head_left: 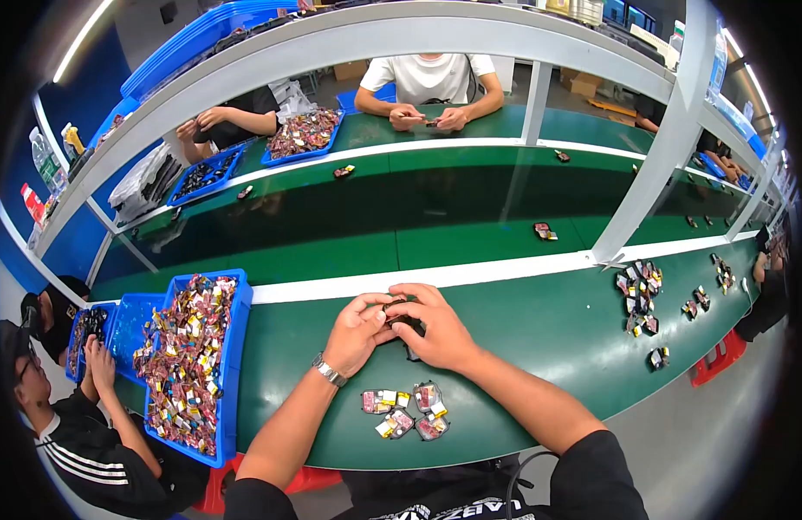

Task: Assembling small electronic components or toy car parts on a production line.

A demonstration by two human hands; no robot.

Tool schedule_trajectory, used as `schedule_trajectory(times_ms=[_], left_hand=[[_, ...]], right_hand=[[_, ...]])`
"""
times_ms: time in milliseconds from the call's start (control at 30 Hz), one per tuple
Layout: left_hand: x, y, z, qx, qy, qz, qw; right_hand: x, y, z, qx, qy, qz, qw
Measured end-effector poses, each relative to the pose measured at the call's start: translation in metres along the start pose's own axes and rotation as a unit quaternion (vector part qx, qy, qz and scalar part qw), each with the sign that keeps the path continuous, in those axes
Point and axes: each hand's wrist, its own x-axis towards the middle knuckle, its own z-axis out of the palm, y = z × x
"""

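Over the green work surface, my left hand (353,336) and my right hand (437,331) come together with fingers curled around a small dark part (410,324). Most of that part is hidden by the fingers, so its exact kind does not show. Between my forearms lies a group of small black-cased electronic assemblies (404,411) with reddish boards and white and yellow pieces. To the left of my left hand stands a blue tray (237,347) heaped with similar reddish, yellow and white pieces.
A white rail (418,276) separates my bench from a green conveyor belt (349,251) carrying scattered assemblies. A grey post (648,143) rises at right, near clusters of assemblies (640,295). One co-worker (427,82) sits opposite, another (89,433) at left.
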Motion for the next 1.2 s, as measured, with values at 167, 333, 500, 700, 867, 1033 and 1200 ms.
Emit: schedule_trajectory(times_ms=[167, 333, 500, 700, 867, 1033, 1200], left_hand=[[0.001, 0.008, 0.003, -0.006, 0.0, -0.021, 1.0], [-0.002, 0.007, 0.004, -0.005, -0.008, -0.033, 0.999], [-0.002, 0.01, 0.006, -0.003, -0.006, -0.043, 0.999], [0.0, 0.008, 0.006, 0.008, -0.003, -0.032, 0.999], [-0.002, 0.011, 0.008, 0.014, -0.001, -0.043, 0.999], [-0.002, 0.009, 0.008, 0.021, 0.001, -0.037, 0.999], [-0.002, 0.007, 0.008, 0.003, 0.014, -0.034, 0.999]], right_hand=[[0.008, -0.005, -0.002, -0.12, 0.057, -0.129, 0.983], [0.007, -0.004, -0.006, -0.194, 0.038, -0.168, 0.966], [0.007, -0.012, -0.002, -0.202, 0.056, -0.152, 0.966], [0.005, -0.013, 0.005, -0.249, 0.069, -0.13, 0.957], [0.004, -0.01, 0.008, -0.244, 0.071, -0.112, 0.961], [0.004, -0.014, 0.011, -0.252, 0.088, -0.102, 0.958], [0.006, -0.014, 0.016, -0.266, 0.09, -0.089, 0.956]])
